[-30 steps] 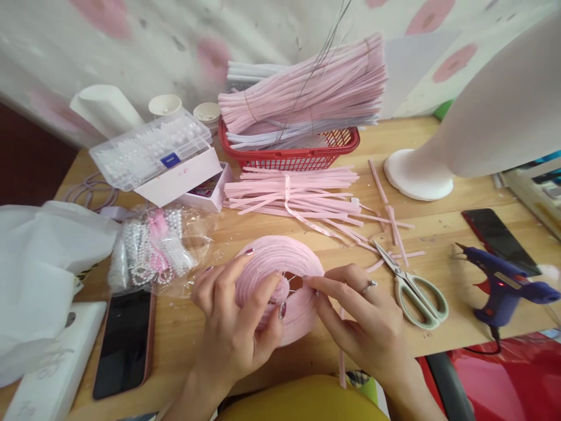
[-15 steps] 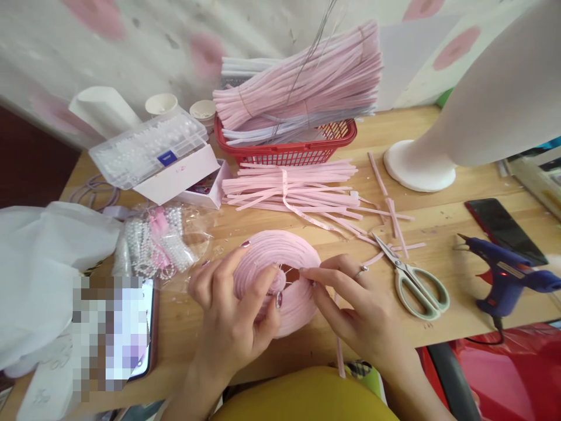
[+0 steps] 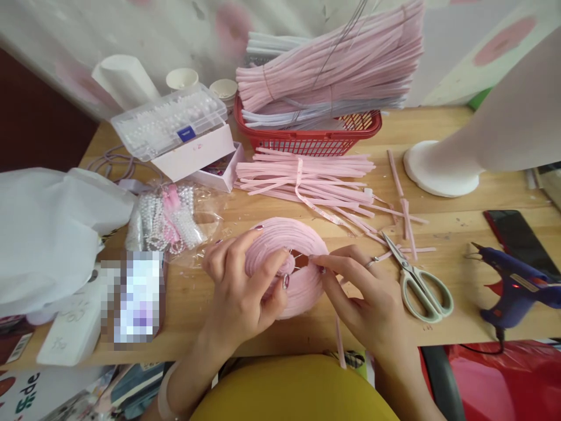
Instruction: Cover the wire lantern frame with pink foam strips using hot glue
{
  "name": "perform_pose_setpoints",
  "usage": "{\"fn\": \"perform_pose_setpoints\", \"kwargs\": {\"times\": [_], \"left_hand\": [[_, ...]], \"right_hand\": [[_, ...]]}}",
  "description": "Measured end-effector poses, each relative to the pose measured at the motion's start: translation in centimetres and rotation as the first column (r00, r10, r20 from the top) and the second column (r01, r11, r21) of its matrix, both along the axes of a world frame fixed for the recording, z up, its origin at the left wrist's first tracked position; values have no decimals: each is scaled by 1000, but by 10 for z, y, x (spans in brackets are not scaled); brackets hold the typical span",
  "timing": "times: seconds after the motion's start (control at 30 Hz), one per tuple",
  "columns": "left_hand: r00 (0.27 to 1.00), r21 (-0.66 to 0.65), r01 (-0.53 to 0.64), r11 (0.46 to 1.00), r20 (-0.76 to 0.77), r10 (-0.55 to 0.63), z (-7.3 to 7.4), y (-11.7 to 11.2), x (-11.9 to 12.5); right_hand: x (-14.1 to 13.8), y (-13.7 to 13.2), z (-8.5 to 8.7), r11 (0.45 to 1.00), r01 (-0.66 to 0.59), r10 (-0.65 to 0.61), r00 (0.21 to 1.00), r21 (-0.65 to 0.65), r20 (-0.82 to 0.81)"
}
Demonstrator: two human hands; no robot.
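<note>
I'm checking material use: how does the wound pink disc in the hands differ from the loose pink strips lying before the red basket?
The wound disc is coiled into a tight round; the loose strips lie straight and roughly parallel. The wound disc is gripped by the left hand, with the right hand touching its centre; the loose strips rest untouched on the table. Both are the same pale pink.
</note>
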State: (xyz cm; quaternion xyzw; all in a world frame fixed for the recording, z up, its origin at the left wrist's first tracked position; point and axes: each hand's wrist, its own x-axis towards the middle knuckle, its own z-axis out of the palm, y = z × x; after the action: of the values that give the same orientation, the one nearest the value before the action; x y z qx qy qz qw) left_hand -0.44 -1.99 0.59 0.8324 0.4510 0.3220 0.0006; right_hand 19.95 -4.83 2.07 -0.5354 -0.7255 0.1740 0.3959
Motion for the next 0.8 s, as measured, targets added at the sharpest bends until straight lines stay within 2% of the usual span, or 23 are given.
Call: {"fn": "perform_pose_setpoints", "kwargs": {"times": [0.27,0.5,0.6,0.73,0.8], "left_hand": [[997,-7,-3,1000,75,4,-4,1,5],[996,-61,-38,997,77,42,-2,-4,7],[990,-133,-38,990,133,56,-2,-7,4],[932,-286,123,950,362,-11,-8,-10,-15],[910,-382,140,914,414,34,-14,-13,-27]], "right_hand": [[-1,2,-2,1000,5,-5,1000,29,13],[-8,-1,-4,995,100,-100,995,-2,-11],[-10,-4,-2,993,120,-120,993,-13,-2],[-11,-13,-1,995,96,-96,995,-21,17],[-12,-19,-4,995,101,-101,995,3,21]]}}
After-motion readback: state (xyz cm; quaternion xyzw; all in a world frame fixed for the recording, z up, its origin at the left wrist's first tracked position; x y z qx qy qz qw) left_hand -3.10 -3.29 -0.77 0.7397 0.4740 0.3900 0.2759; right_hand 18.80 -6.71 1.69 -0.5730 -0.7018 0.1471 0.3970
